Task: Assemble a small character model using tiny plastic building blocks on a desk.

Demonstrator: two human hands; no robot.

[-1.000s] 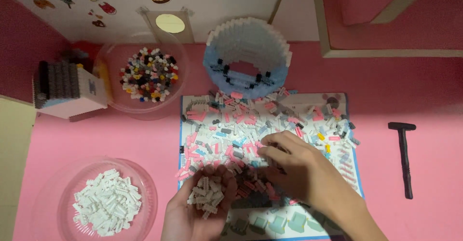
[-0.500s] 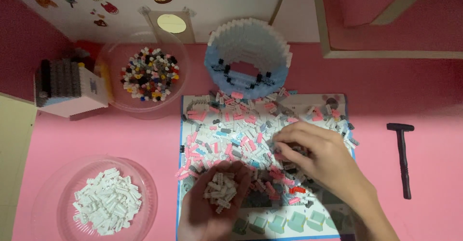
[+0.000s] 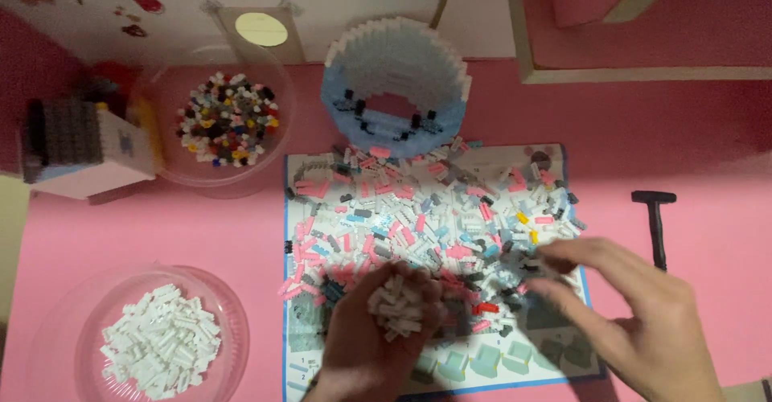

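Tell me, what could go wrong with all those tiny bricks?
The left hand cups a heaped pile of white bricks; tipping it could spill some back into the mixed bricks on the instruction sheet. The right hand, fingers spread low over them, might knock loose bricks off the sheet's edge.

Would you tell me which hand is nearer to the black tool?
Right. The right hand hovers just left of the black tool; the left hand, cupping white bricks, is far left.

Right hand (image 3: 635, 322) lifted off brick pile (image 3: 434, 217), shifted right; left hand (image 3: 378, 338) w/ white bricks (image 3: 396, 304) nudged right.
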